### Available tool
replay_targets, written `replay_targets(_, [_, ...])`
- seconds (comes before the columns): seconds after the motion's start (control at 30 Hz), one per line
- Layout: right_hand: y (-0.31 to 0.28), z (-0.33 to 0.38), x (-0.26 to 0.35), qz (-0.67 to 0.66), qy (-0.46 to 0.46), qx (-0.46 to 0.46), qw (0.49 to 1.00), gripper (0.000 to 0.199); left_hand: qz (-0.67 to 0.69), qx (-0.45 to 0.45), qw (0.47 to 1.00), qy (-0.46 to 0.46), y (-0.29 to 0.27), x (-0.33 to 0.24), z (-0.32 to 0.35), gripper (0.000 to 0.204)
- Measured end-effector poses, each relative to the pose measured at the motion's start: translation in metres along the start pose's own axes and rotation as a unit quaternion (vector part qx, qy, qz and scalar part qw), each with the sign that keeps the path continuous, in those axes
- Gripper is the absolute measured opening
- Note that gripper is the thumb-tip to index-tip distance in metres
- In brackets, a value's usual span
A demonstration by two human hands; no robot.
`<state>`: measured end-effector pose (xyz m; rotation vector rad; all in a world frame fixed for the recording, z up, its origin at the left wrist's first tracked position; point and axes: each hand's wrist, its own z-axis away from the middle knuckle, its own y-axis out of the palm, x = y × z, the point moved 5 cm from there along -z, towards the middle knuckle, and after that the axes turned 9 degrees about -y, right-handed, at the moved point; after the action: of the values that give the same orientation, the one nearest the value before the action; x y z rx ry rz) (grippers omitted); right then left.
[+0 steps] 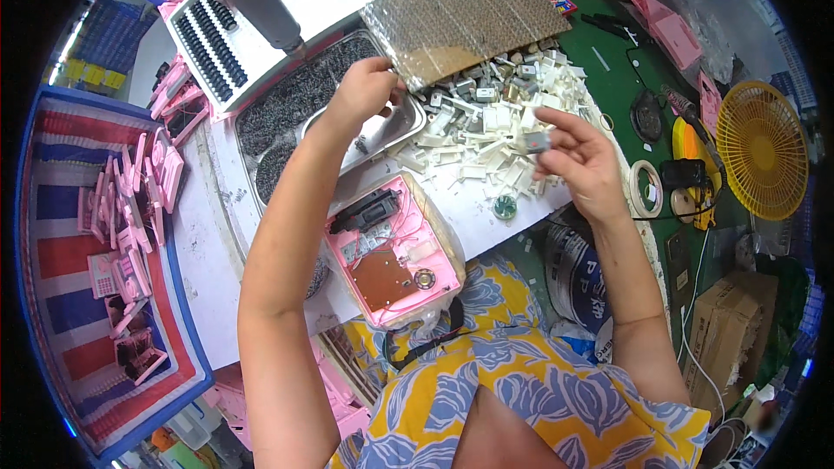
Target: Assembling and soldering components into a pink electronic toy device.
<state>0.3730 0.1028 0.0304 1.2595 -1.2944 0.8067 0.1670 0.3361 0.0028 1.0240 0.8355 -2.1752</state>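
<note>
Hands apart. Right hand [587, 167] has a small grey part [535, 142] pinched between thumb and fingers, above the right side of the white parts [495, 117] pile. Left hand [363, 94] is at the metal tray [419, 123], fingers curled in; can't tell if it's gripping anything.

Black bits [278, 113] fill the tray to the left of the left hand, partly behind the forearm. Pile spreads between the hands; wrapped board [473, 13] sits over its far edge, just beyond the left hand.

Pink case [445, 254] is open, nearer the body than both hands and between the forearms. Inside: brown board [382, 282], black module [367, 210], round metal piece [425, 279], loose red wires.

Green disc [504, 207] on the near side of the pile, left of the right wrist. Tape roll [645, 189] just right of that wrist, yellow fan [764, 152] farther right.
</note>
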Motion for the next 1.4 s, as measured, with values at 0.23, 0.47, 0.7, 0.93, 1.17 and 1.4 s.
replay_targets(0.23, [-0.060,0.048,0.002,-0.078,0.042,-0.080,0.993,0.007,-0.405,-0.238,0.866,0.173,-0.012,-0.032,0.009,0.026])
replay_targets(0.47, [-0.017,0.045,-0.011,-0.274,0.065,0.015,0.959,0.015,-0.290,-0.250,0.864,0.327,0.033,-0.057,0.029,0.017])
replay_targets(0.7, [-0.006,0.046,-0.017,-0.318,0.124,0.016,0.940,0.016,-0.354,-0.317,0.836,0.275,0.054,-0.077,0.003,0.018])
replay_targets(0.93, [-0.010,0.044,-0.018,-0.308,0.113,0.013,0.944,0.020,-0.365,-0.298,0.822,0.321,0.049,-0.072,-0.006,0.017])
replay_targets(1.17, [-0.018,0.042,-0.019,-0.288,0.090,0.005,0.953,0.032,-0.411,-0.314,0.788,0.334,0.048,-0.070,-0.011,0.018])
replay_targets(1.4, [-0.034,0.050,-0.019,-0.019,0.075,0.009,0.997,0.050,-0.317,-0.339,0.793,0.394,0.042,-0.072,-0.009,0.018])
